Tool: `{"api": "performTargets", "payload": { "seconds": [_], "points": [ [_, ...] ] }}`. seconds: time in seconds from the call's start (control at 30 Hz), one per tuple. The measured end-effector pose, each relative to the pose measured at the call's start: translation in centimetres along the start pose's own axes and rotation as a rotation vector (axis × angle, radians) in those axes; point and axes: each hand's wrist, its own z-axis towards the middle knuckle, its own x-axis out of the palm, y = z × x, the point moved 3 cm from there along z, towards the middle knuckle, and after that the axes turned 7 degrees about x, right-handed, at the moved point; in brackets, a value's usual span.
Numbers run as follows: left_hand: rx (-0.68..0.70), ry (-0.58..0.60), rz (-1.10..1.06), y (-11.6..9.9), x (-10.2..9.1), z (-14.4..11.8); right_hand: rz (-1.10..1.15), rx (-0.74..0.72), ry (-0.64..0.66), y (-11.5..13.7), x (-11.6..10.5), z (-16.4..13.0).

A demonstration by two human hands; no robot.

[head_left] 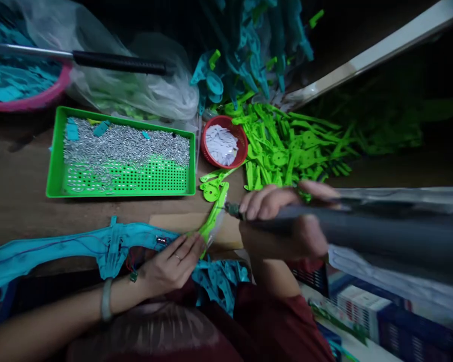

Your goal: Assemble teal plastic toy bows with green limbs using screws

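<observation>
On a brown wooden table (18,201) seen from above, a person works with both bare hands near the table's front edge. The left hand (171,264) has its fingers closed in a pinch on the lower end of a bright green plastic piece (213,218), which slants up and to the right. The right hand (287,216) is wrapped shut around a grey power tool (362,231) that runs off to the right; the tool's thin tip touches the green piece near its middle. A small piece of cardboard (173,222) lies under the work.

Just behind the hands lies a heap of green plastic parts (287,146). Touching the heap's left side is a red bowl (241,136) holding white bits. Left of the bowl stands a green perforated tray (56,166) about half full of small silvery metal pieces (124,143). Behind the tray are a clear plastic bag (147,95) and a black-handled rod (121,61), with a pink-rimmed tub (33,100) of teal parts at the far left. More teal plastic parts (249,50) pile up at the back, and a teal strip (60,246) lies across the near edge beside the left wrist.
</observation>
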Motion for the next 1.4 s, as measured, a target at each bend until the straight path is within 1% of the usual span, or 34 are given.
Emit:
{"api": "performTargets", "payload": {
  "seconds": [0.07,0.1,0.17,0.27,0.4,0.5,0.57,0.63,0.67,0.7,0.73,0.8,0.87,0.9,0.93,1.0,1.03,1.07,1.13,1.27,1.4],
  "points": [
    [0.016,-0.005,-0.008,-0.1,0.3,-0.2,0.029,-0.075,-0.085,0.4,-2.3,-2.1],
    [0.023,-0.007,-0.012,-0.2,0.3,-0.2,0.055,-0.098,-0.118,0.1,-3.0,-2.9],
    [0.027,-0.008,-0.017,-0.2,0.4,-0.3,0.038,-0.065,-0.137,-0.9,-3.5,-4.1],
    [0.034,0.007,-0.005,-0.1,0.2,-0.2,0.038,-0.076,-0.155,-2.1,-3.3,-4.7],
    [0.04,0.011,-0.006,0.0,0.1,-0.1,0.064,-0.101,-0.016,-3.7,-2.9,-4.9],
    [0.039,0.001,-0.022,0.0,0.2,-0.1,0.095,-0.094,0.109,-4.6,-3.4,-5.0],
    [0.029,0.003,-0.034,-0.1,0.3,-0.1,0.138,-0.077,0.264,-4.3,-3.8,-4.8],
    [0.002,-0.013,-0.059,-0.1,0.3,0.0,0.168,-0.046,0.422,-3.0,-3.7,-4.2],
    [-0.013,-0.025,-0.075,-0.1,0.2,0.0,0.182,-0.039,0.462,-2.1,-3.4,-3.6],
    [-0.021,-0.036,-0.089,0.0,0.2,0.1,0.198,-0.045,0.459,-1.2,-2.9,-2.9],
    [-0.026,-0.045,-0.095,0.0,0.1,0.2,0.212,-0.062,0.416,-0.5,-2.2,-2.0],
    [-0.029,-0.051,-0.077,0.1,0.0,0.3,0.256,-0.144,0.283,0.0,0.4,0.0],
    [-0.026,-0.045,-0.044,0.1,0.0,0.4,0.3,-0.196,0.211,-1.1,4.0,1.9],
    [-0.027,-0.045,-0.032,0.1,0.0,0.4,0.341,-0.2,0.187,-2.1,5.8,2.8],
    [-0.03,-0.045,-0.028,0.1,0.0,0.4,0.352,-0.173,0.157,-3.4,7.4,3.5],
    [-0.044,-0.048,-0.039,-0.1,0.1,0.3,0.313,-0.122,0.14,-5.6,9.9,4.4],
    [-0.055,-0.052,-0.048,-0.1,0.1,0.3,0.275,-0.096,0.136,-6.5,10.6,4.5],
    [-0.065,-0.053,-0.057,-0.2,0.2,0.2,0.24,-0.077,0.137,-7.1,10.9,4.6],
    [-0.079,-0.057,-0.072,-0.4,0.3,0.2,0.209,-0.051,0.137,-7.6,11.0,4.4],
    [-0.117,-0.084,-0.104,-0.3,0.3,0.0,0.254,-0.04,0.152,-7.9,10.6,4.2],
    [-0.116,-0.078,-0.113,0.2,0.2,0.0,0.223,-0.015,0.145,-8.3,11.2,4.4]
  ]
}}
